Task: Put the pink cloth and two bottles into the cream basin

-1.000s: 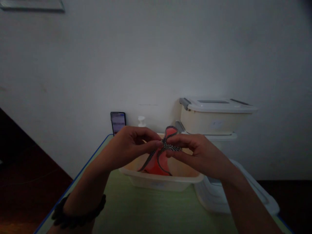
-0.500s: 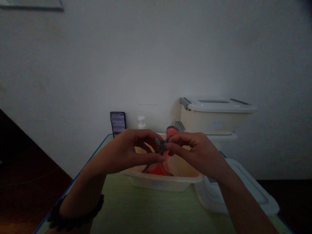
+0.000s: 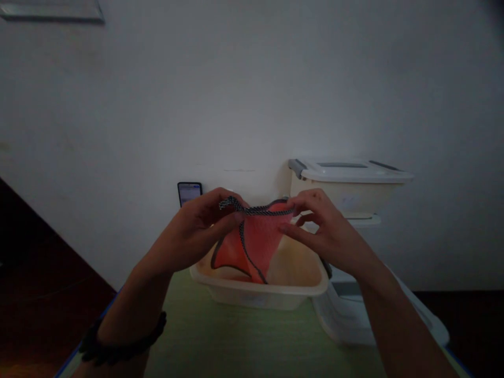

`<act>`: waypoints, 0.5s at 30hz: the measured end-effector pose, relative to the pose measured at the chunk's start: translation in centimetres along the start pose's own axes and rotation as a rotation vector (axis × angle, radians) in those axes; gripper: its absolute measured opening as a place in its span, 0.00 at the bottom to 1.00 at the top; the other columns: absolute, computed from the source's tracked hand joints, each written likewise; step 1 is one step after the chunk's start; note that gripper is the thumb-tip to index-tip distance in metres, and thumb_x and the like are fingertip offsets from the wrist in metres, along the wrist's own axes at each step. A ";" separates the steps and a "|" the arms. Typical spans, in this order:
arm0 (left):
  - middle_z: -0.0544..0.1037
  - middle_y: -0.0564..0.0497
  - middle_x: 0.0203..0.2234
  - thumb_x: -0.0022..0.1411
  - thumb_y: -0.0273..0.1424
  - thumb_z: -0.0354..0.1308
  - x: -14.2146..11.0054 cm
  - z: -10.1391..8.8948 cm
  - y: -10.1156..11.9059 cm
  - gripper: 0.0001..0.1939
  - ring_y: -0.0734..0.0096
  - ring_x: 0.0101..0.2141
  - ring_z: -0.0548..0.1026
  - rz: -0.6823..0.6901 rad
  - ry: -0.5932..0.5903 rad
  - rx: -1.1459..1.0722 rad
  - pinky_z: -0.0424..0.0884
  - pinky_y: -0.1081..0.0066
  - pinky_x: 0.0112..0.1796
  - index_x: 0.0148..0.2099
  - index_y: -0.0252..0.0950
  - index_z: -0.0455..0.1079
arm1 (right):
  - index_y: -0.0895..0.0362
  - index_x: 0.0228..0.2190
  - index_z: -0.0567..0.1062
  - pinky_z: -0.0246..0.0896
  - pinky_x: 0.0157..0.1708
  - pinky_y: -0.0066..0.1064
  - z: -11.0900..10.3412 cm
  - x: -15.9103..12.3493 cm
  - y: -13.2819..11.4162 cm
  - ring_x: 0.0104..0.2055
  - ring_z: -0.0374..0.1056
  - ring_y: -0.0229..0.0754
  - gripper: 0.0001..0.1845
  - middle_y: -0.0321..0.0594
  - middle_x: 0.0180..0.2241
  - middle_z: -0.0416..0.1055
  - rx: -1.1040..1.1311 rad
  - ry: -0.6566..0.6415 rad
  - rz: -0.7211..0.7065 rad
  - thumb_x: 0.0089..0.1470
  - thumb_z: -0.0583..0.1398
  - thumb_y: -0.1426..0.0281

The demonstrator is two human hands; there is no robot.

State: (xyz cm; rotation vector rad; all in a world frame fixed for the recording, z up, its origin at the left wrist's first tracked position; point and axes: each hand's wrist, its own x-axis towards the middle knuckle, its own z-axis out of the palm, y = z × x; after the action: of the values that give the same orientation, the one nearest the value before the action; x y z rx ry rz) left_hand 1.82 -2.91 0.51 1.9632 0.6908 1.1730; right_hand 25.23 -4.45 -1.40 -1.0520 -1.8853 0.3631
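Observation:
A pinkish-red cloth (image 3: 260, 241) with black-and-white patterned trim hangs between my hands, its lower part down inside a pale plastic basin (image 3: 255, 299). At the upper left of the cloth, my left hand (image 3: 200, 226) pinches the gathered trim between thumb and fingers, and a short end of it sticks out above the thumb. My right hand (image 3: 318, 226) grips the upper right corner by its trimmed edge, thumb against the front of the cloth. The top edge is stretched between the two hands. What kind of article the cloth is, I cannot make out.
The basin stands on a green table (image 3: 236, 341) against a white wall. A phone (image 3: 189, 192) leans at the back left. Lidded storage boxes (image 3: 350, 194) are stacked at the back right. A white lid (image 3: 350, 320) lies right of the basin.
My hands have moved apart and slightly up from close together. The bunched cloth is now spread between them, with its trimmed top edge drawn out.

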 end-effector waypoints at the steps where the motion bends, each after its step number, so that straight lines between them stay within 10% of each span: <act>1: 0.76 0.53 0.31 0.58 0.26 0.58 0.0 -0.1 0.0 0.05 0.76 0.33 0.73 0.012 0.018 -0.012 0.71 0.79 0.35 0.39 0.36 0.71 | 0.52 0.40 0.71 0.68 0.38 0.34 -0.1 0.0 0.0 0.42 0.64 0.41 0.14 0.41 0.43 0.59 -0.027 -0.002 -0.015 0.50 0.64 0.66; 15: 0.74 0.54 0.27 0.55 0.27 0.60 0.9 -0.6 -2.0 0.05 0.77 0.29 0.71 -0.018 0.218 -0.079 0.71 0.76 0.32 0.37 0.34 0.68 | 0.56 0.30 0.74 0.62 0.34 0.31 -1.7 0.0 -1.4 0.34 0.68 0.40 0.11 0.38 0.30 0.74 -0.097 -0.050 -0.001 0.58 0.55 0.64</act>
State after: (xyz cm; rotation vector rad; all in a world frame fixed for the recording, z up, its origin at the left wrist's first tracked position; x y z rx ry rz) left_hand 1.54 -0.83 -0.49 1.7770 0.7591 1.3963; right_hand 25.93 -5.55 0.41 -1.1154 -1.9639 0.3027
